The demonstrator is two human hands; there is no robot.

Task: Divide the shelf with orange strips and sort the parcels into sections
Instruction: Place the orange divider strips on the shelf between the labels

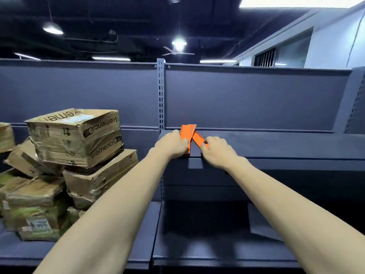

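Observation:
Two orange strips lie crossed on the dark blue upper shelf (276,147), near its left end. My left hand (171,144) grips the left orange strip (187,131) at the shelf's front edge. My right hand (216,150) pinches the near end of the right orange strip (198,138), which slants away to the left under the other. A heap of worn cardboard parcels (75,139) is stacked on the lower shelf in the left bay.
A perforated upright post (161,95) separates the left bay from the right one. A lower shelf (217,252) runs below my arms, with a dark flat panel (262,224) leaning at its back. More parcels (33,204) lie at the far left.

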